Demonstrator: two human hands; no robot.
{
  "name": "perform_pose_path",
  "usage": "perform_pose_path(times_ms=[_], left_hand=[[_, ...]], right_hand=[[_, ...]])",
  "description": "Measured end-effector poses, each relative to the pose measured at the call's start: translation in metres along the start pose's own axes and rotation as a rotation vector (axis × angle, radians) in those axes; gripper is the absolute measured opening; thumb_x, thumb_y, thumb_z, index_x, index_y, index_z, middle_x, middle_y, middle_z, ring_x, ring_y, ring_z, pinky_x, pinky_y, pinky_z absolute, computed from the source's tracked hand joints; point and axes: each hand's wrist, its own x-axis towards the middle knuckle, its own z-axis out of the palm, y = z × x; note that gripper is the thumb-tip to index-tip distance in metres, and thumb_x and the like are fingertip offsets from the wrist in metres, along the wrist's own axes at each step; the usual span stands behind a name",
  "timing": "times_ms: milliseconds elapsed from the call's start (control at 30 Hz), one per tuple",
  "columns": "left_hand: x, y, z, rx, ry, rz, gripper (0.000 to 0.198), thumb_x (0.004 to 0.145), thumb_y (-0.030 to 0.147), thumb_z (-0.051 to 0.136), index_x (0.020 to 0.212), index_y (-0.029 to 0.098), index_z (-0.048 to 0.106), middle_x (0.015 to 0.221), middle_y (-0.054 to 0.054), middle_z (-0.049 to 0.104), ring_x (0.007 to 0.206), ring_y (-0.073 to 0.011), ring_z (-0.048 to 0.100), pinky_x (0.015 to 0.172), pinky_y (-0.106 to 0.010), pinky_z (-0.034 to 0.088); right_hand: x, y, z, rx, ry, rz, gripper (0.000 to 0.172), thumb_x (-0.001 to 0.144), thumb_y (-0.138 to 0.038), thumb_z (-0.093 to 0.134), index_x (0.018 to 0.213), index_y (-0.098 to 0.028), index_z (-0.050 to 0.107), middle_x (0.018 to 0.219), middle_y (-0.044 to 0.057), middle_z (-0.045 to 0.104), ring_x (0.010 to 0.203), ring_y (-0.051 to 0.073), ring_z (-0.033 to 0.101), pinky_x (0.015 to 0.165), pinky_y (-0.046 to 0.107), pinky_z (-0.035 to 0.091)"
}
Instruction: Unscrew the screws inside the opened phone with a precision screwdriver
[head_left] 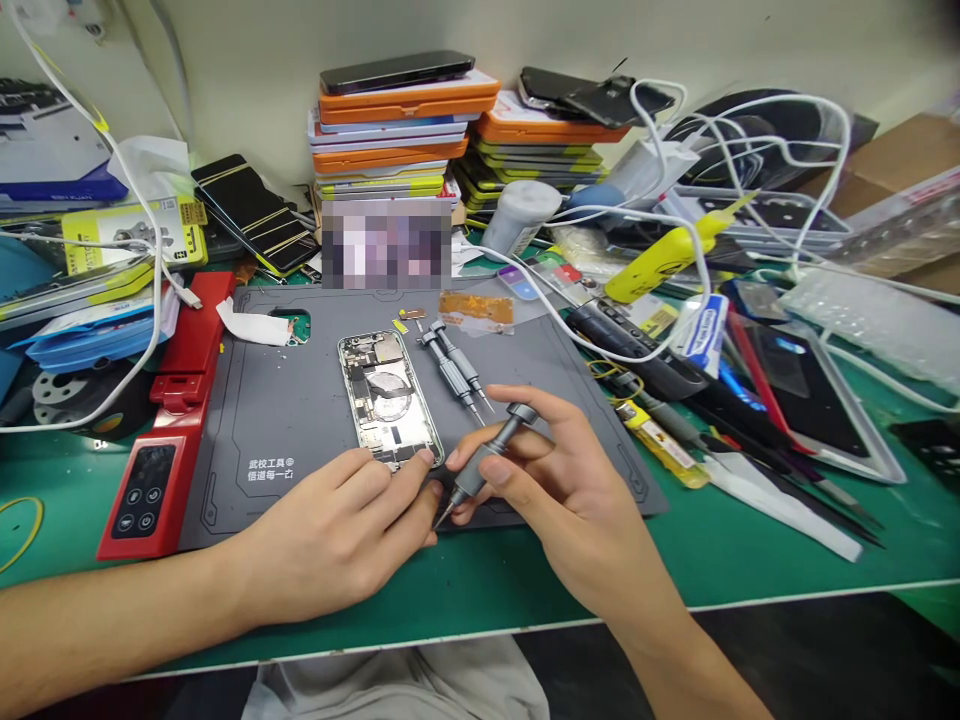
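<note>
An opened phone (388, 397) with its inner parts showing lies on a grey work mat (300, 400). My right hand (559, 490) is closed around a small grey screwdriver (486, 458), its tip pointing down at the mat's front edge. My left hand (349, 530) rests on the mat, fingers pressed together near the phone's lower end and close to the screwdriver tip; anything pinched in them is too small to see. Two more grey screwdrivers (455, 368) lie just right of the phone.
A red device (169, 430) lies along the mat's left edge. Stacks of orange and yellow phone boxes (397, 125) stand at the back. White cables (675, 230), a yellow bottle (660, 262), tweezers and flat panels (810, 400) crowd the right side of the green table.
</note>
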Motion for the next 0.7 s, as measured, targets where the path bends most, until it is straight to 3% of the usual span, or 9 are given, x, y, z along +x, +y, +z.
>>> perform_pose_path(times_ms=[400,700], left_hand=[[0.0010,-0.0002,-0.0010,0.011,-0.010,0.000,0.034,0.107,0.027,0.064,0.127,0.001,0.071,0.133,-0.022,0.073,0.092,-0.0254,0.069,0.081,-0.041,0.062],[0.0015,-0.0002,-0.0026,0.000,-0.007,0.012,0.034,0.108,0.027,0.062,0.128,0.001,0.071,0.132,-0.023,0.073,0.092,-0.0256,0.069,0.080,-0.041,0.062]], right_hand=[[-0.0015,0.0032,-0.0003,-0.015,0.031,0.009,0.044,0.103,-0.037,0.069,0.142,-0.033,0.051,0.108,0.002,0.078,0.067,0.012,0.075,0.069,0.029,0.072],[-0.0004,0.0028,-0.0007,-0.024,0.017,-0.017,0.041,0.102,-0.035,0.069,0.140,-0.032,0.052,0.102,0.001,0.078,0.065,0.012,0.075,0.067,0.029,0.071]])
